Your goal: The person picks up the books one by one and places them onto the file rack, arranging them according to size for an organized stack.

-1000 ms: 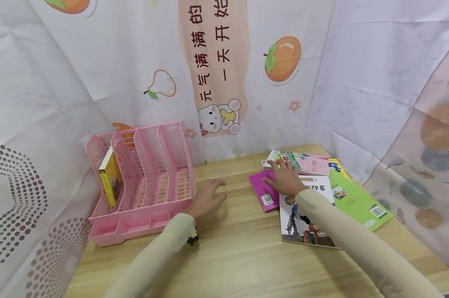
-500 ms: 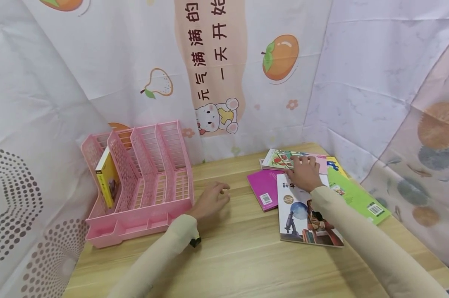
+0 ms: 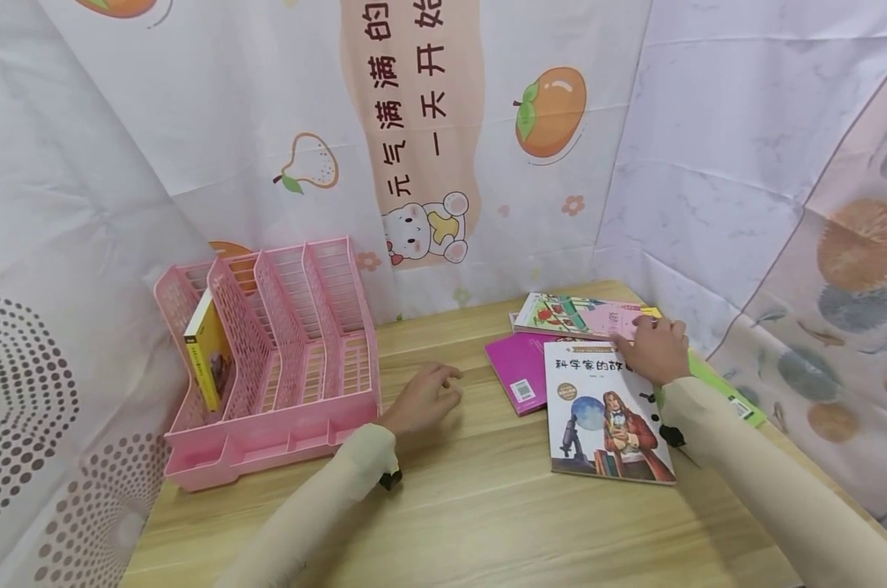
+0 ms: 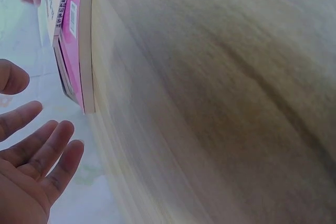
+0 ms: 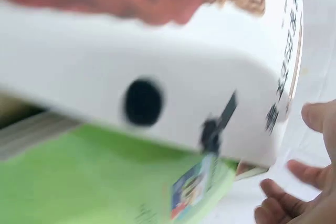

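Right hand [image 3: 657, 349]: fingers apart, loosely bent, no grip seen, by the far right corner of the white book [image 3: 608, 412]; contact unclear.
Left hand [image 3: 427, 400]: half open, holding nothing, over the worktop [image 3: 480, 514] beside the pink rack [image 3: 282, 420].
Book pile: probably best worked with thumb above, fingers beneath an edge – lifting level, without dragging the magenta book [image 3: 515, 371].
White book: cover up, overlapping the magenta one – long axis running away from the person, title end farthest.

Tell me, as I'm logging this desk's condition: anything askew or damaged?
Askew: at right, the white book, purple book and green book overlap at mismatched angles, unlike the yellow book standing in the pink rack. No visible damage.
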The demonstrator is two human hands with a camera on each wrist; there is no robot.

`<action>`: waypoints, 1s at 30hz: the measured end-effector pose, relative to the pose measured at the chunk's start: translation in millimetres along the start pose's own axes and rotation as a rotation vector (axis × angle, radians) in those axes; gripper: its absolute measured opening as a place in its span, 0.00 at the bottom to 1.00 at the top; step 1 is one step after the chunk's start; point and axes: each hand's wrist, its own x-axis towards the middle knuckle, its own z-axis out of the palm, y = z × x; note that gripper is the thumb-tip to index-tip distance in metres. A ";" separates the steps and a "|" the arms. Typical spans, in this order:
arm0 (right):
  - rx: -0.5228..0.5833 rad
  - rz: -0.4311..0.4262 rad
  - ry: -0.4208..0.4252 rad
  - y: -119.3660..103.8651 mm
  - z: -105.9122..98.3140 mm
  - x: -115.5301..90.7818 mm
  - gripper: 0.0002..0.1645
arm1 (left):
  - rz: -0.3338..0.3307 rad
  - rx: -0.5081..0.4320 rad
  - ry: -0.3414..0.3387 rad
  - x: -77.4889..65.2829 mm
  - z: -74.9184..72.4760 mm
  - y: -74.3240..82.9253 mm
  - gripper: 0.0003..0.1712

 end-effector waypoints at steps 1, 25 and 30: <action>-0.002 0.020 -0.023 4.3 -2.3 -2.5 0.43 | 0.003 -0.005 0.000 0.5 0.4 0.7 0.22; 0.508 0.086 -0.710 44.0 -21.6 -37.1 0.19 | 0.013 -0.046 -0.036 4.7 16.8 8.6 0.19; 0.615 0.047 -0.609 46.9 -11.7 -36.7 0.17 | 0.001 -0.092 -0.034 5.3 15.5 8.4 0.20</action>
